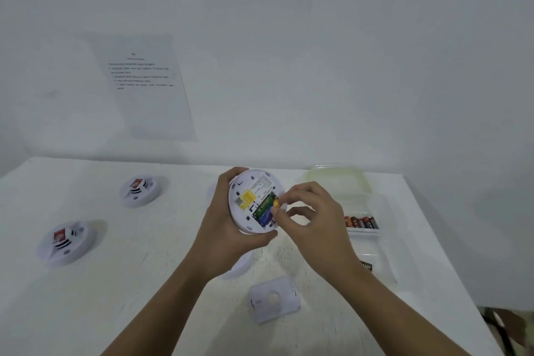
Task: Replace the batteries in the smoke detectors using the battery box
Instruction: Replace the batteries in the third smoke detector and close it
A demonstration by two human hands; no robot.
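Fingertips (281,200) of the right hand (313,212) are pressed together in a pinch on the yellow-orange end of a small cylindrical battery (276,203) at the edge of the open compartment; whether it is going in or coming out cannot be told. The round white plastic smoke detector (248,182) is held above the table with its back to the camera; the left hand (222,228) curls round its rim, fingers over the top edge, thumb under the bottom; a green cell (262,205) and a blue cell (264,219) lie side by side inside it.

Below the hands a pale rectangular plastic cover (273,299) lies on the white table (144,283); to the right stands the clear plastic battery box (362,230) holding a row of dark and red batteries, with its yellowish clear lid (338,179) behind it and a loose black battery (366,266) beside the right forearm; at the left, well apart, sit a second white detector (140,190) and a third white detector (66,241).

The pinch takes the battery by its end alone, so it could slip and roll across the table; a spring contact might flick it out if it is released half-seated; a reversed cell would leave the detector dead; the tilt of the detector could let a loose cell drop; spent cells set near the box could get mixed with fresh ones.
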